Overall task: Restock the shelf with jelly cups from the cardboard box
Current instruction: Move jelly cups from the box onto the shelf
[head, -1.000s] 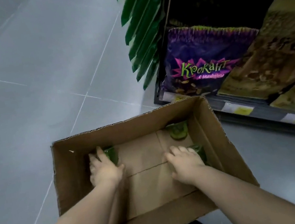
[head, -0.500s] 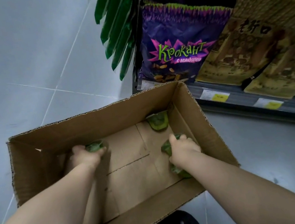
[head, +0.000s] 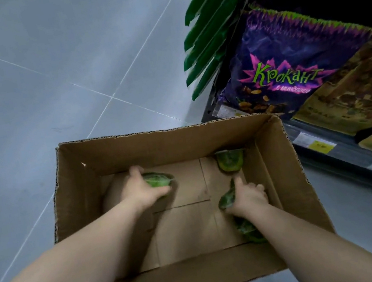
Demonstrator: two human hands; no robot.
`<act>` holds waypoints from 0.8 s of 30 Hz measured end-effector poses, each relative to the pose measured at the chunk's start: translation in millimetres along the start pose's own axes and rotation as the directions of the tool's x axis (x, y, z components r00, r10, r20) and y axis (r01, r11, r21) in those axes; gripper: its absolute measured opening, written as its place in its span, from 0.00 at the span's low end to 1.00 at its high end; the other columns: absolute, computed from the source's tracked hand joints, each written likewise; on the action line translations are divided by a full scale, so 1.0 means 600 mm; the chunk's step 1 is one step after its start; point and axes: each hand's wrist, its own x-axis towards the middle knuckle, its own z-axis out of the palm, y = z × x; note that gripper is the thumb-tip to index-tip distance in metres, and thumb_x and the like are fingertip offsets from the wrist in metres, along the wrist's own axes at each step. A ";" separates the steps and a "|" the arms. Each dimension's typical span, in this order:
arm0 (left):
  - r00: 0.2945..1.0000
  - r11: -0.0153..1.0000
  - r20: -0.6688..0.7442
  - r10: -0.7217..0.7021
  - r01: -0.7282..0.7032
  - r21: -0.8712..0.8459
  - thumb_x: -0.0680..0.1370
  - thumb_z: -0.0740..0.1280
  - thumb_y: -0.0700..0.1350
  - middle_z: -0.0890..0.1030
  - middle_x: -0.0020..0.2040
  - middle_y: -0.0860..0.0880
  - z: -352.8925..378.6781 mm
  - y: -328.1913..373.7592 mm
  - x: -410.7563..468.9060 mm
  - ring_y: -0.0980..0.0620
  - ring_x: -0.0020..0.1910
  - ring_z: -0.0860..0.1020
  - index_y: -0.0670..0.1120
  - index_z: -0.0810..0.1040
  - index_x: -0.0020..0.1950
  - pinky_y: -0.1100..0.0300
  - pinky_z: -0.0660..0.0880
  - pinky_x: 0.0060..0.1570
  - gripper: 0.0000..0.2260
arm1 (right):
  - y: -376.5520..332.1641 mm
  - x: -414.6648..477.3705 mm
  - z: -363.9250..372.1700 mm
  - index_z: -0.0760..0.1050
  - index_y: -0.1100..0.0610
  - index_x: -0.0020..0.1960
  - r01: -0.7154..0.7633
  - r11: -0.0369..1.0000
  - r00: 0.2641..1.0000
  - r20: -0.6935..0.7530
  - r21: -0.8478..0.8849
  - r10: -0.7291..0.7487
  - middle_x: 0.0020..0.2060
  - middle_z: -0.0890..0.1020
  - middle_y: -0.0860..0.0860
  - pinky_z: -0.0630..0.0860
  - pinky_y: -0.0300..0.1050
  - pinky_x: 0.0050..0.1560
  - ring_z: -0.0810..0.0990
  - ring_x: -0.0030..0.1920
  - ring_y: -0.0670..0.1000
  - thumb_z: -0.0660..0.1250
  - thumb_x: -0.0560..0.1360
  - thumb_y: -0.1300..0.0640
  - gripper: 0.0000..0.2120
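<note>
An open cardboard box (head: 161, 145) sits on the floor below me, with both my hands inside it. My left hand (head: 140, 190) grips a green jelly cup (head: 158, 180) near the box's left middle. My right hand (head: 246, 198) holds another green jelly cup (head: 227, 200) by the right wall. A third green cup (head: 229, 162) lies in the far right corner of the box. A fourth green cup (head: 249, 231) shows under my right forearm. The shelf (head: 345, 158) stands to the right of the box.
A purple snack bag (head: 290, 62) and brown-gold packets (head: 356, 92) fill the low shelf, with yellow price tags (head: 322, 146) on its edge. Green artificial leaves (head: 212, 25) hang at the shelf's left end. Grey tiled floor (head: 58, 76) spreads to the left.
Both hands closed on green cups and lifted them slightly off the box floor. The view tilted, so the box and shelf sit at a different angle.
</note>
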 end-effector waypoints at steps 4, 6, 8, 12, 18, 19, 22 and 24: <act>0.999 1.000 0.032 0.002 -0.002 -0.008 0.62 0.80 0.55 0.75 0.62 0.46 0.002 -0.001 -0.011 0.46 0.59 0.75 0.46 0.65 0.68 0.58 0.71 0.57 0.41 | -0.018 -0.003 0.010 0.53 0.51 0.74 0.083 0.994 0.995 -0.063 0.068 -0.079 0.65 0.69 0.56 0.72 0.51 0.60 0.69 0.64 0.58 0.73 0.68 0.42 0.44; 0.998 1.000 0.057 0.009 -0.009 -0.007 0.61 0.81 0.54 0.75 0.64 0.46 0.000 0.009 -0.018 0.47 0.62 0.74 0.45 0.65 0.71 0.59 0.70 0.60 0.44 | -0.035 -0.012 0.001 0.53 0.54 0.73 0.118 0.980 0.991 -0.079 0.161 -0.106 0.65 0.69 0.56 0.72 0.50 0.61 0.70 0.64 0.57 0.75 0.66 0.42 0.46; 0.996 1.000 0.079 0.031 -0.031 0.001 0.60 0.81 0.52 0.74 0.66 0.45 -0.014 0.034 -0.029 0.47 0.64 0.74 0.43 0.64 0.72 0.60 0.69 0.62 0.46 | -0.048 -0.031 -0.020 0.52 0.56 0.74 0.137 0.960 0.990 -0.075 0.243 -0.122 0.67 0.68 0.55 0.68 0.49 0.65 0.67 0.68 0.57 0.77 0.65 0.45 0.49; 0.996 0.997 0.041 0.081 -0.080 -0.018 0.59 0.82 0.49 0.75 0.63 0.45 -0.092 0.119 -0.092 0.48 0.61 0.75 0.42 0.66 0.70 0.63 0.68 0.55 0.44 | -0.049 -0.112 -0.108 0.48 0.56 0.77 0.226 0.932 0.972 -0.122 0.284 -0.199 0.70 0.63 0.54 0.62 0.48 0.70 0.61 0.71 0.55 0.78 0.65 0.49 0.52; 0.984 0.979 -0.022 0.178 -0.180 -0.098 0.58 0.82 0.50 0.75 0.58 0.50 -0.310 0.306 -0.266 0.50 0.58 0.75 0.46 0.66 0.68 0.60 0.71 0.57 0.43 | -0.003 -0.347 -0.317 0.55 0.55 0.75 0.284 0.827 0.947 -0.279 0.486 -0.161 0.67 0.66 0.53 0.64 0.44 0.66 0.64 0.69 0.54 0.77 0.64 0.49 0.48; 0.977 0.972 -0.023 0.210 -0.212 -0.106 0.59 0.82 0.48 0.75 0.56 0.51 -0.348 0.348 -0.302 0.50 0.57 0.75 0.46 0.66 0.68 0.60 0.70 0.56 0.41 | 0.006 -0.394 -0.356 0.56 0.55 0.74 0.301 0.807 0.938 -0.310 0.508 -0.154 0.67 0.66 0.53 0.63 0.44 0.66 0.64 0.68 0.54 0.77 0.63 0.49 0.47; 0.942 0.934 -0.032 0.335 -0.336 -0.123 0.61 0.82 0.44 0.75 0.55 0.50 -0.462 0.478 -0.419 0.50 0.55 0.75 0.45 0.67 0.67 0.58 0.72 0.57 0.39 | 0.035 -0.533 -0.480 0.58 0.53 0.74 0.341 0.765 0.911 -0.393 0.547 -0.125 0.67 0.67 0.51 0.64 0.45 0.66 0.63 0.69 0.53 0.76 0.62 0.46 0.46; 0.914 0.906 -0.045 0.403 -0.405 -0.126 0.61 0.82 0.44 0.74 0.55 0.50 -0.529 0.560 -0.496 0.50 0.55 0.75 0.46 0.67 0.67 0.56 0.73 0.56 0.39 | 0.062 -0.623 -0.562 0.57 0.52 0.74 0.342 0.748 0.902 -0.421 0.568 -0.093 0.68 0.66 0.50 0.64 0.45 0.66 0.62 0.70 0.52 0.76 0.64 0.44 0.46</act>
